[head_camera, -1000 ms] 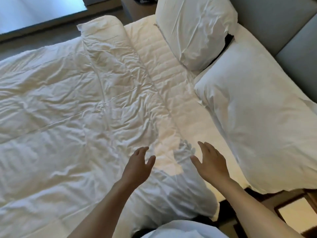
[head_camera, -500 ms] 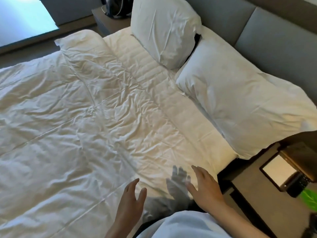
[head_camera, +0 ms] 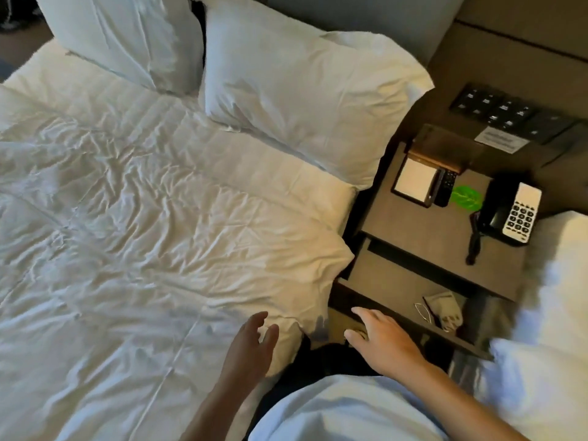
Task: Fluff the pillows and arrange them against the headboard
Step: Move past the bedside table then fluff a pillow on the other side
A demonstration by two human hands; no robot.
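The near pillow [head_camera: 305,100] lies at the far right corner of the bed [head_camera: 127,249], its far edge leaning on the grey headboard [head_camera: 366,23], probably just propped there rather than arranged; its long axis runs along the headboard, slanting from far left to near right, with one corner overhanging the bed's right edge toward the nightstand [head_camera: 423,224]. The far pillow [head_camera: 121,36] sits to its left, tilted up more steeply against the headboard and touching the first at their shared edge. Both look somewhat slumped, so the fluffing seems not yet done. Well nearer, the left hand [head_camera: 251,345] hovers over the rumpled duvet with its grip released, fingers spread and holding nothing. The right hand [head_camera: 381,342] is likewise slack and empty, held out beside the bed's near right corner above the nightstand's lower shelf, likely for balance.
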